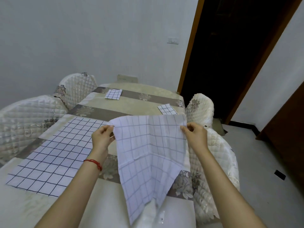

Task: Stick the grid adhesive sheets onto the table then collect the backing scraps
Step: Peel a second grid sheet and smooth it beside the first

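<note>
I hold a white grid sheet (pixel 148 155) up above the table (pixel 105 208), and it hangs creased with its lower end near the front edge. My left hand (pixel 102 139) pinches its upper left corner. My right hand (pixel 195 135) pinches its upper right corner. A larger grid sheet (pixel 54 155) lies flat on the table's left half. Two small folded grid sheets rest farther back: one (pixel 113 94) near the far end, one (pixel 167 109) by the right edge.
Quilted white chairs stand along the left side (pixel 31 112) and the right side (pixel 213 162), with another at the far right (pixel 201 107). A dark open doorway (pixel 230 55) is behind on the right. A small black object (pixel 279 174) lies on the floor.
</note>
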Motion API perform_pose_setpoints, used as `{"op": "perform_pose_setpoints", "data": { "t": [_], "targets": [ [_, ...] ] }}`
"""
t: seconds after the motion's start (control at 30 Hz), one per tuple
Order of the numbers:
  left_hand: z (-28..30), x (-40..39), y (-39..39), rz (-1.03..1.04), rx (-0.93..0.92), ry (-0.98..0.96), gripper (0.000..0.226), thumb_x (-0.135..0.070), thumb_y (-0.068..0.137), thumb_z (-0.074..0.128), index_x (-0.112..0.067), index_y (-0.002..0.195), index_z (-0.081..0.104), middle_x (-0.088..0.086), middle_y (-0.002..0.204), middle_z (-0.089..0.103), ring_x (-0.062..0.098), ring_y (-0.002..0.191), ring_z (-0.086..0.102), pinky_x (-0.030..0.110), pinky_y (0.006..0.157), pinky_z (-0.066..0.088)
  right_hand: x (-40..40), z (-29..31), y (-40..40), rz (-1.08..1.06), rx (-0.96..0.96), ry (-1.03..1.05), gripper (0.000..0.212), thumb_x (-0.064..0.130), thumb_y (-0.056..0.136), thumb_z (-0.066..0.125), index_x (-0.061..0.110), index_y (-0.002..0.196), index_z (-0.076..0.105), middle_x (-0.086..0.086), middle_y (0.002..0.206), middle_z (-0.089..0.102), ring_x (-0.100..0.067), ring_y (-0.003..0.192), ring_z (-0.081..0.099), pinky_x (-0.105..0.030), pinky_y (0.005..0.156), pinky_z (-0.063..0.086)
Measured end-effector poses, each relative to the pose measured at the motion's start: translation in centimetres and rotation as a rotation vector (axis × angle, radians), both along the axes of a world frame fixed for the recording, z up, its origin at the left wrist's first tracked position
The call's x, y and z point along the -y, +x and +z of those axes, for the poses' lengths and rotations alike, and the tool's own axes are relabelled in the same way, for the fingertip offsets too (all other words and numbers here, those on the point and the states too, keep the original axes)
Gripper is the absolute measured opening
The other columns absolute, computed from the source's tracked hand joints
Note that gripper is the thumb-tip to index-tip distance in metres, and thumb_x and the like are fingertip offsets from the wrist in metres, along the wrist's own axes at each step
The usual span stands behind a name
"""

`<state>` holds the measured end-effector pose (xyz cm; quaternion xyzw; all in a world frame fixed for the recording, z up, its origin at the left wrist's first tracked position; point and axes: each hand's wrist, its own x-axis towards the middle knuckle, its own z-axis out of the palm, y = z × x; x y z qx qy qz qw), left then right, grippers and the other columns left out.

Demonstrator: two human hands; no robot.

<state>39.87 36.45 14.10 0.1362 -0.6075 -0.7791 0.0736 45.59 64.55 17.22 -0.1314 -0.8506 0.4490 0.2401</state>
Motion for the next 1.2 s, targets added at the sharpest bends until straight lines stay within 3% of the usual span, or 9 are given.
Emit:
{"op": "perform_pose_setpoints", "data": {
  "t": [0.2,0.33,0.43,0.7,0.83,0.87,0.93,1.0,1.2],
  "targets": [
    [1.7,3.0,-2.2,0.068,-0.055,-0.046,0.020,-0.006,0.088,0.055,-0.010,0.069,0.058,0.007,0.073,0.060,0.016,0.068,0.059,0.024,0.062,0.058,-0.6,2.3,-4.6,0.034,-0.040,0.078,0.025,0.019,0.084,0.063,-0.004,0.073,0.061,-0.018,0.068,0.060,-0.019,0.065,0.049,-0.030,0.059,0.037],
    [2.1,3.6,-1.9,0.111,-0.086,-0.080,0.021,-0.007,0.087,0.055,-0.012,0.067,0.059,0.004,0.073,0.060,0.012,0.066,0.058,0.025,0.064,0.053,-2.1,3.2,-6.2,0.059,-0.065,0.095,0.017,0.020,0.084,0.063,0.011,0.069,0.061,0.003,0.063,0.055,-0.017,0.068,0.051,-0.028,0.062,0.037],
    [1.6,3.6,-0.8,0.166,-0.086,-0.096,0.016,-0.009,0.087,0.056,-0.011,0.072,0.060,0.005,0.075,0.061,0.014,0.067,0.059,0.025,0.065,0.054,-3.9,3.4,-7.0,0.076,-0.081,0.098,0.014,0.020,0.083,0.064,0.011,0.072,0.064,0.002,0.067,0.057,-0.017,0.069,0.052,-0.028,0.066,0.037],
    [0.3,0.6,7.4,0.422,-0.084,-0.137,0.012,-0.013,0.087,0.058,-0.016,0.076,0.063,0.001,0.078,0.062,0.012,0.071,0.059,0.021,0.063,0.052,-8.7,2.9,-7.6,0.318,-0.101,0.084,0.032,0.018,0.081,0.066,0.020,0.053,0.050,0.010,0.053,0.046,-0.011,0.055,0.043,-0.027,0.056,0.033],
    [0.7,-1.9,12.1,0.554,-0.094,-0.155,0.017,-0.013,0.088,0.057,-0.020,0.074,0.063,-0.001,0.077,0.063,0.011,0.070,0.060,0.018,0.058,0.052,-9.8,2.9,-7.9,0.402,-0.080,0.042,0.020,0.018,0.079,0.068,0.012,0.062,0.059,0.010,0.055,0.054,-0.007,0.055,0.049,-0.006,0.053,0.036],
    [0.7,-2.3,13.1,0.577,-0.094,-0.155,0.018,-0.013,0.088,0.057,-0.020,0.073,0.063,-0.001,0.077,0.062,0.011,0.071,0.060,0.020,0.060,0.051,-9.7,2.9,-8.1,0.420,-0.066,0.035,0.020,0.018,0.079,0.068,0.008,0.064,0.060,0.004,0.056,0.056,-0.013,0.056,0.052,-0.007,0.058,0.038],
    [1.0,-3.0,14.7,0.624,-0.095,-0.155,0.017,-0.012,0.088,0.057,-0.019,0.073,0.063,-0.002,0.076,0.062,0.011,0.070,0.060,0.019,0.060,0.050,-9.2,3.0,-8.4,0.474,-0.033,0.000,0.016,0.017,0.079,0.068,0.002,0.073,0.066,-0.005,0.068,0.063,-0.025,0.067,0.059,-0.028,0.070,0.047],
    [1.3,-3.2,15.5,0.658,-0.094,-0.165,0.017,-0.013,0.088,0.058,-0.019,0.073,0.064,-0.002,0.074,0.062,0.010,0.068,0.059,0.016,0.056,0.051,-8.6,3.1,-8.7,0.518,-0.008,-0.049,0.013,0.016,0.080,0.067,0.003,0.080,0.068,-0.007,0.075,0.065,-0.026,0.070,0.060,-0.036,0.073,0.049],
    [1.9,-2.3,15.0,0.676,-0.068,-0.171,0.015,-0.012,0.087,0.058,-0.016,0.074,0.064,0.001,0.075,0.061,0.014,0.070,0.058,0.026,0.065,0.050,-7.5,2.8,-10.1,0.540,-0.005,-0.140,0.006,0.014,0.083,0.064,0.010,0.078,0.065,0.001,0.063,0.058,-0.013,0.044,0.053,-0.006,0.039,0.037]
  ]
}}
